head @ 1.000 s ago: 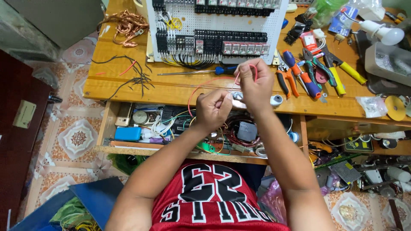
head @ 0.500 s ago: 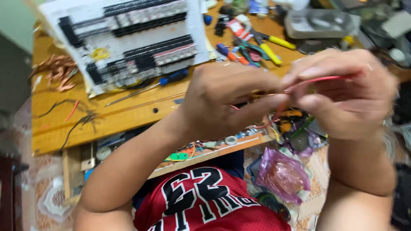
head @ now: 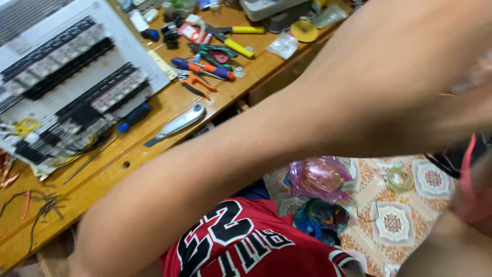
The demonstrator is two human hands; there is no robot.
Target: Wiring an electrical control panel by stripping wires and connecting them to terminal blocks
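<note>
Since a moment ago the view has swung so the left forearm fills it, both hands are blurred at the right edge so neither grip can be told, and the thin red wire shows there, off the wooden counter.

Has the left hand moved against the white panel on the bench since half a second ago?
Yes. The left forearm now sweeps up to the right, the hand blurred at the frame edge, farther from the white panel, though the camera swung too.
</note>
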